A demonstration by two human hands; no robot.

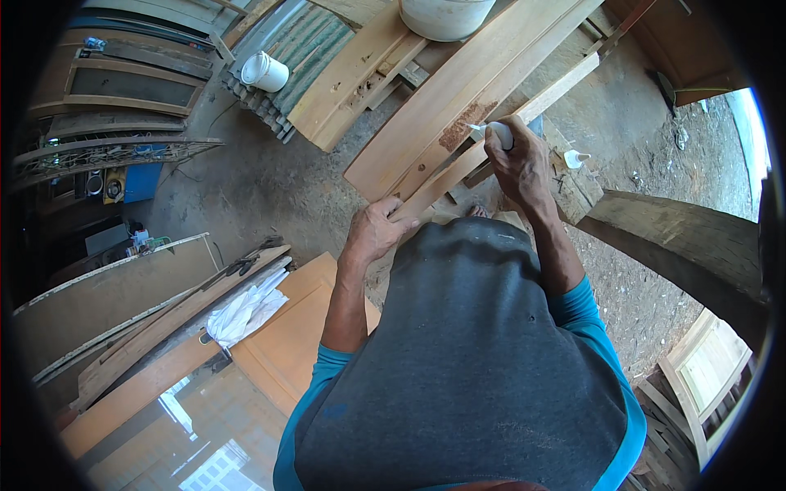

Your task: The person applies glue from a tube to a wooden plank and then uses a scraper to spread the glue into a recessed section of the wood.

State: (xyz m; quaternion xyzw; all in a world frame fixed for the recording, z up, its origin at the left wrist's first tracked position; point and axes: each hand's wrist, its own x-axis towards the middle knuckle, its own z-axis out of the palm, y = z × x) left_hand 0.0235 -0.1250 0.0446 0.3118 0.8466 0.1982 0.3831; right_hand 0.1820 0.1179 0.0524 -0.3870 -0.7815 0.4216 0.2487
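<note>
My right hand (520, 159) is wrapped round a white squeeze bottle (503, 136), its thin nozzle pointing left over a long wooden panel (442, 114). A patch of reddish-brown sawdust (465, 124) lies on the panel just beside the nozzle tip. At the near end, my left hand (378, 231) grips a narrow wooden strip (442, 184) that runs along the panel's right edge, fingers closed over its end. Whether the strip touches the panel all along I cannot tell. A second small white bottle (575, 159) is on a plank to the right of my right hand.
A white bucket (446, 18) stands at the far edge, beside a thick board (348, 78). Corrugated sheets (315, 53) carry a white pail (265, 72). A heavy beam (671, 237) crosses at right. Door panels and a white cloth (248, 308) are at lower left.
</note>
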